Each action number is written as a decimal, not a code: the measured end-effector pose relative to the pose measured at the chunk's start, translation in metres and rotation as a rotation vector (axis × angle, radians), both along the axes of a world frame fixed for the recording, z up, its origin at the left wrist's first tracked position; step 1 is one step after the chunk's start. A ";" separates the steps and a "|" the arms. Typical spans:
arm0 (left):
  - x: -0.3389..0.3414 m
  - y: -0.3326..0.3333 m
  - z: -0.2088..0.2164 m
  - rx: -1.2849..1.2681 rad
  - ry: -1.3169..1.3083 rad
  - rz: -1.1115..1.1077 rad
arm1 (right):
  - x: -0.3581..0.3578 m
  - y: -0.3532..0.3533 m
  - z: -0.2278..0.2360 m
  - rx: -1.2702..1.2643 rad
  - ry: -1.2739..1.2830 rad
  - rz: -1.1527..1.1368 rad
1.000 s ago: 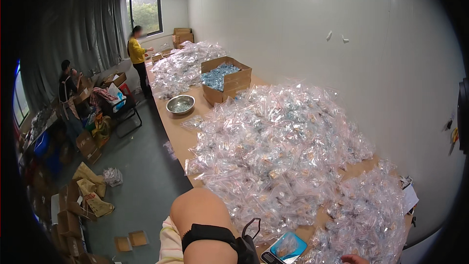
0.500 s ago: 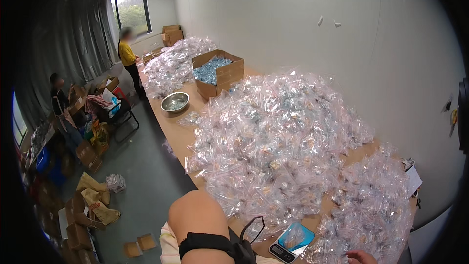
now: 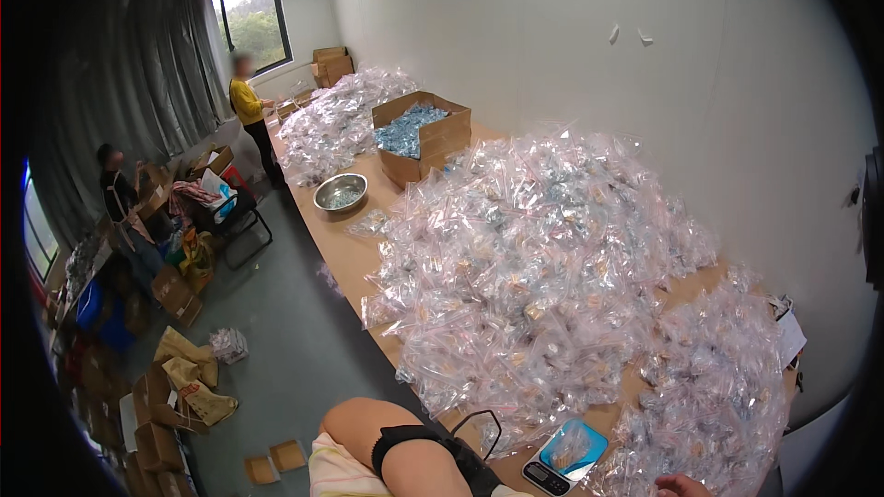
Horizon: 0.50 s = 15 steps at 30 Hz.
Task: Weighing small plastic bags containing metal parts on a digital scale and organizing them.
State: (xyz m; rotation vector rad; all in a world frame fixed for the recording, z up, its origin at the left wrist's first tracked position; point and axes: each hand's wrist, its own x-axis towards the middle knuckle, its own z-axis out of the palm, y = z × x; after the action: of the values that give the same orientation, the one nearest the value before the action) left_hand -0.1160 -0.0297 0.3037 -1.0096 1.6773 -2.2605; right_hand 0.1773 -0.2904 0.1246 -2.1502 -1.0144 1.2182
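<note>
At the lower edge, part of my right hand (image 3: 683, 485) shows against the near side of the right-hand heap of clear zip bags (image 3: 709, 387). Most of its fingers are cut off by the frame, so what it holds, if anything, stays hidden. My left hand is out of sight. A bare, bent limb of mine (image 3: 419, 465) with a black band around it rises at the lower middle. Between it and my right hand sits a small digital scale (image 3: 550, 477), with a clear bag (image 3: 571, 446) lying on its blue platform.
A larger heap of filled clear bags (image 3: 534, 267) covers the table's middle. Beyond it stand a steel bowl (image 3: 341, 193) and a cardboard box (image 3: 442, 143) of blue packets. Two people (image 3: 247, 106) (image 3: 115, 189) are at the far left. Cartons (image 3: 157, 405) lie on the floor.
The whole view has shifted slightly, so the table and heaps appear farther right. The banded limb sits lower in the picture. My right hand stays by the same heap.
</note>
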 end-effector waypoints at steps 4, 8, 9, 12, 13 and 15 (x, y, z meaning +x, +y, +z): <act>-0.035 0.061 -0.062 -0.712 -0.171 0.707 | 0.011 -0.009 -0.024 -0.008 -0.013 0.005; -0.082 0.142 -0.055 -1.062 0.401 1.571 | 0.011 -0.013 -0.026 -0.071 -0.071 -0.013; -0.091 0.155 -0.047 -1.102 0.450 1.677 | 0.015 -0.015 -0.031 -0.070 -0.069 0.003; -0.112 0.187 -0.045 -1.240 0.492 1.839 | 0.023 -0.002 -0.036 -0.005 -0.065 0.004; -0.112 0.194 -0.047 -1.298 0.517 1.925 | 0.020 0.008 -0.029 -0.009 -0.068 0.018; -0.114 0.199 -0.048 -1.328 0.581 1.996 | 0.019 0.022 -0.021 -0.025 -0.066 0.031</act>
State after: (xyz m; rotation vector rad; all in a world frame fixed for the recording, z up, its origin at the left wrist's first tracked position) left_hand -0.2300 0.1696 0.2558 -1.9705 -1.1599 -1.0618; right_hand 0.1966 -0.2680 0.1038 -2.2142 -1.0694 1.1872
